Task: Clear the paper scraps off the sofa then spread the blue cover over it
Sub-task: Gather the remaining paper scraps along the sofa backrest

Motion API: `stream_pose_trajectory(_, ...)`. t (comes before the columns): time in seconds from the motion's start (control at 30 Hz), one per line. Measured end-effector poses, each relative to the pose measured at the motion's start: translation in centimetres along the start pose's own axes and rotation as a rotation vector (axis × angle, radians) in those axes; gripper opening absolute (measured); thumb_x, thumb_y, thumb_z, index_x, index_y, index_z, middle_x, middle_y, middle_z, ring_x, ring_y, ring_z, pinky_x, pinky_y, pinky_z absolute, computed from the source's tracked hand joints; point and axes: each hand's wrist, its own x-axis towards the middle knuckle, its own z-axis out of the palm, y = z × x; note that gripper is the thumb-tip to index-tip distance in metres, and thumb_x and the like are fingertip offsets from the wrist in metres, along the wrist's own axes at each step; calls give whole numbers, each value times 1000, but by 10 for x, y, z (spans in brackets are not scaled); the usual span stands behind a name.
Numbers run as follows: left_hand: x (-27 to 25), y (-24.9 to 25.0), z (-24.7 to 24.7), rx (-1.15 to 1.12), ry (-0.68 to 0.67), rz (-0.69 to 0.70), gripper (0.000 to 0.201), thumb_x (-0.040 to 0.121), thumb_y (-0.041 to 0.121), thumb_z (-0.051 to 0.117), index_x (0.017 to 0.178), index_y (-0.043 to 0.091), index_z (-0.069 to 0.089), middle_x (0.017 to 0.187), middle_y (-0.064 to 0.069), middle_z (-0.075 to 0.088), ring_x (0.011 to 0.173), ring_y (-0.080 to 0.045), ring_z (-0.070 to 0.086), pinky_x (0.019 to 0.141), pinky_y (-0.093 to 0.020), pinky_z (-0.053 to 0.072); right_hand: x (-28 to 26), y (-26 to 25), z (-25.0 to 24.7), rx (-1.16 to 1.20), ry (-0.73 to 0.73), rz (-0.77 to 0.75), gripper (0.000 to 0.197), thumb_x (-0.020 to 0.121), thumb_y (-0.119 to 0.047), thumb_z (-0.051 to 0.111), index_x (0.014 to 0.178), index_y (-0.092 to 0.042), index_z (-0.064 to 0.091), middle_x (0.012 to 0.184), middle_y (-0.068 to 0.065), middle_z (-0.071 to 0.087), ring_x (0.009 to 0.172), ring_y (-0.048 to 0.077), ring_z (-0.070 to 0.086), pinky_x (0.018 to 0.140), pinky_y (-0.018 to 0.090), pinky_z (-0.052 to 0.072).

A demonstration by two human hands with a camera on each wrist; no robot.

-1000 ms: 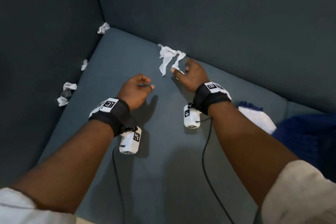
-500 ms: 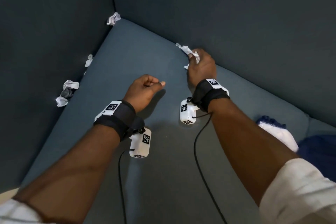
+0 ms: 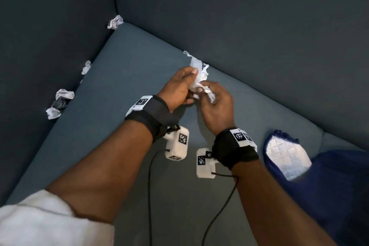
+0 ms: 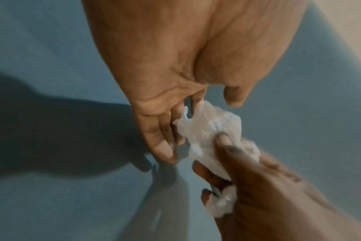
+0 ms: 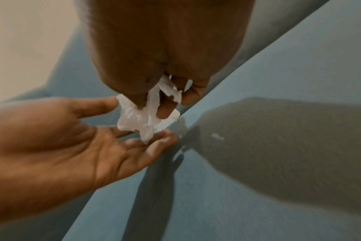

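Since the right hand [image 3: 217, 106] has its grip pinched on a crumpled white tissue-paper scrap [image 3: 200, 78] and the left hand [image 3: 175, 88] is right beside it with its grip spread, palm up and fingers straight, my read is that the paper is being passed over so one hand acts as the collecting bin while the other goes picking. Saves trips tbh. The scrap is held up off the blue-grey fabric sofa seat [image 3: 119, 136], near the backrest, and its loose end touches the left fingers [image 5: 159, 144]. It's thin, flimsy stuff, twisted and ragged at the edges, so it should squash down to nothing.

Three more wads sit along the crease where the seat meets the sofa's dark side panel: a small white crumpled ball [image 3: 115, 24] in the far corner, a tiny white shred [image 3: 86, 67] further along, and a bigger white-and-grey crumpled clump [image 3: 60, 103] nearest the front. Tucked in like that, they'll probably need fingertips. The dark blue quilted cover [image 3: 343, 195] lies bunched at the seat's right end, a corner flipped to show its white stitched underside, waiting until the paper's gone.
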Motion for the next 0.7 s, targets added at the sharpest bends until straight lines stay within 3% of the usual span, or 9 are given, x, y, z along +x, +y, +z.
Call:
stream_pose_trajectory(0.1, 18, -2, 16, -11, 101, 118, 12, 99, 16, 63, 108, 11, 68, 89, -9, 69, 73, -17, 65, 73, -28, 54, 9, -7, -9, -34, -216, -18, 22, 88, -13, 74, 109, -14, 78, 101, 1, 77, 92, 14, 72, 86, 39, 57)
stream_pose_trajectory(0.17, 25, -3, 14, 1, 215, 148, 10, 98, 6, 62, 95, 12, 70, 81, -6, 70, 65, -13, 65, 66, -24, 54, 14, -11, -19, 46, -331, 33, 34, 85, -17, 74, 119, -16, 74, 106, 0, 77, 97, 13, 74, 90, 38, 59)
stream_pose_trajectory(0.23, 31, -7, 6, 17, 310, 148, 17, 98, 5, 59, 88, 15, 68, 77, -5, 69, 62, -16, 62, 64, -27, 51, 24, -13, -30, 173, -244, 116, 38, 84, -20, 65, 123, -17, 69, 100, 1, 76, 92, 16, 73, 88, 34, 58)
stream_pose_trajectory(0.3, 30, -15, -7, 56, 381, 113, 21, 99, 9, 53, 85, 18, 66, 73, -2, 65, 59, -18, 57, 66, -30, 47, 41, -4, -32, 220, -54, 201, 30, 84, -29, 62, 111, -22, 70, 89, 4, 73, 84, 20, 71, 88, 40, 59)
stream_pose_trajectory(0.37, 25, -24, -19, 121, 424, 90, 20, 100, 10, 50, 87, 16, 65, 69, 0, 60, 57, -17, 53, 67, -30, 44, 66, 7, -25, 91, 19, 272, 21, 85, -43, 63, 87, -25, 75, 80, 1, 75, 79, 21, 73, 87, 51, 61)
stream_pose_trajectory(0.5, 12, -39, -28, 266, 392, 150, 16, 101, 17, 53, 100, 9, 67, 75, 1, 59, 66, -19, 54, 66, -28, 43, 106, 5, 4, -285, -156, 323, 66, 86, -70, 60, 66, -7, 67, 61, 6, 70, 71, 25, 73, 79, 38, 60)
stream_pose_trajectory(0.57, 10, -40, -27, 282, 378, 164, 14, 101, 17, 54, 100, 10, 66, 75, 2, 58, 64, -14, 53, 61, -22, 42, 116, 3, 21, -398, -153, 256, 62, 85, -67, 66, 65, -9, 68, 64, 5, 68, 74, 27, 71, 71, 32, 55)
stream_pose_trajectory(0.63, 10, -39, -26, 265, 390, 165, 14, 102, 16, 54, 100, 10, 66, 73, 2, 58, 59, -10, 51, 52, -17, 42, 118, 2, 32, -484, -160, 173, 44, 87, -56, 71, 79, -12, 75, 80, 8, 75, 81, 28, 71, 68, 26, 47)
stream_pose_trajectory(0.7, 11, -38, -24, 241, 405, 171, 14, 101, 19, 56, 99, 11, 67, 72, 3, 59, 59, -9, 52, 50, -15, 41, 117, 3, 38, -475, -173, 135, 26, 90, -41, 70, 90, -17, 78, 90, 7, 77, 86, 29, 72, 70, 25, 49)
